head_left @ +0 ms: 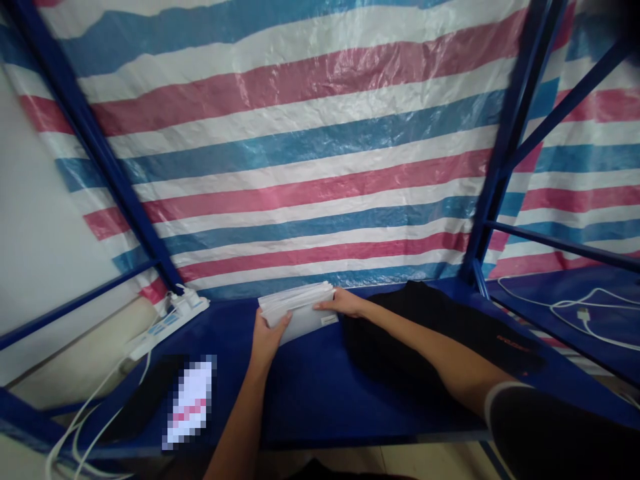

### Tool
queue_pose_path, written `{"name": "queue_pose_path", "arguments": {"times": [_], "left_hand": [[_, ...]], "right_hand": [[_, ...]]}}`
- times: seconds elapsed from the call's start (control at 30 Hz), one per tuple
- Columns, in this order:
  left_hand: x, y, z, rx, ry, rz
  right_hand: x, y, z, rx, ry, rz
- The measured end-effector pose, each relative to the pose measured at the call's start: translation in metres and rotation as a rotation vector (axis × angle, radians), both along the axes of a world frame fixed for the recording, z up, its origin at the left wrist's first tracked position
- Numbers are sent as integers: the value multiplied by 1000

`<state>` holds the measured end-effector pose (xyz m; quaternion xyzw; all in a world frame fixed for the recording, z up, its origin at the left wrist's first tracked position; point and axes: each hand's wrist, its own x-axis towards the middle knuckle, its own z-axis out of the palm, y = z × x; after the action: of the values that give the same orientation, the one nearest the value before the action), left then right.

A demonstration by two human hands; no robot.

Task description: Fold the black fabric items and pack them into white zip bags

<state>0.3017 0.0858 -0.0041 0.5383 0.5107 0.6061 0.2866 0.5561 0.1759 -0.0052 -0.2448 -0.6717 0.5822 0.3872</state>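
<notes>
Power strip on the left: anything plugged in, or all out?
Plugged in: at least one white plug sits at the far end of the power strip. Whether it has power, cannot tell.

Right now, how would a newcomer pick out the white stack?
Start at the blue shelf below the striped sheet. Near its middle, between the white power strip and the black cloth, the left hand and right hand hold the white stack. Unlike both, it shows thin layers along its far edge and a small label.
</notes>
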Motion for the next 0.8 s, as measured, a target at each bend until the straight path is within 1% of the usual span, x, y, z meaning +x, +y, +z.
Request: {"name": "queue_pose_path", "arguments": {"times": [0.13, 0.27, 0.33, 0.47, 0.53, 0.63, 0.73, 0.8], "left_hand": [[-8, 3, -6, -12, 18, -25], [-11, 7, -9, 56, 5, -11], [-10, 11, -12, 58, 9, -1], [-10, 15, -18, 5, 57, -2], [-11, 14, -19, 5, 83, 9], [-17, 12, -18, -14, 127, 45], [-24, 13, -16, -54, 164, 97], [-29, 15, -15, -88, 183, 121]], "right_hand": [[-1, 1, 0, -9, 37, -52], [-2, -1, 5, -11, 60, -64], [-2, -2, 4, -24, 40, -33], [-1, -3, 1, -65, 14, 34], [-1, -2, 1, -97, 21, 30], [1, 0, 3, -202, 93, -16], [4, 3, 7, -290, 159, -74], [7, 4, 9, -318, 151, -84]]}}
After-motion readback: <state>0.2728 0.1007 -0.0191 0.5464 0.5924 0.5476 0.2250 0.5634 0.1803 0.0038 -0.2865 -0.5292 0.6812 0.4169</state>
